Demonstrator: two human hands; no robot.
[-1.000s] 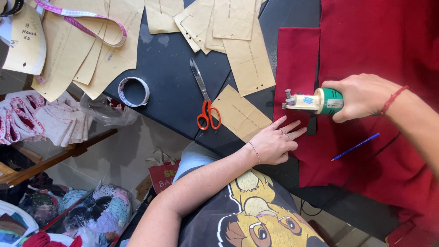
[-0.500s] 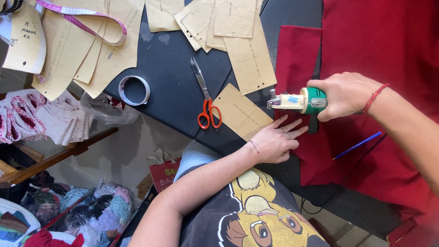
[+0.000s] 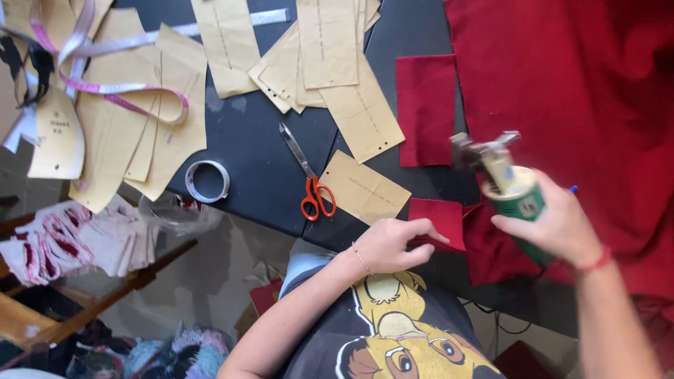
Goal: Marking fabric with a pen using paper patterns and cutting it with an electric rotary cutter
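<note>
head view, left hand: left hand (image 3: 394,243) lay at the near tabletop edge, fingers pinched shut on a small red fabric piece (image 3: 441,216); half a second before it rested flat and open on the cloth.
head view, right hand: right hand (image 3: 556,223) wrapped tight around a green-bodied handheld electric cutter (image 3: 507,180), lifted and tilted off the cloth; earlier it lay level on the red piece.
change meaning: tool off the fabric, small piece being lifted, so the cut there looked finished.
fabric: large red fabric (image 3: 583,105) covered the right side; a red rectangle (image 3: 426,109) lay just beside it.
edges and room: dark tabletop (image 3: 246,147) bare in the middle, orange-handled scissors (image 3: 310,184) near, paper pattern pieces (image 3: 330,63) along the far side, tape roll (image 3: 207,180) at the left edge.
</note>
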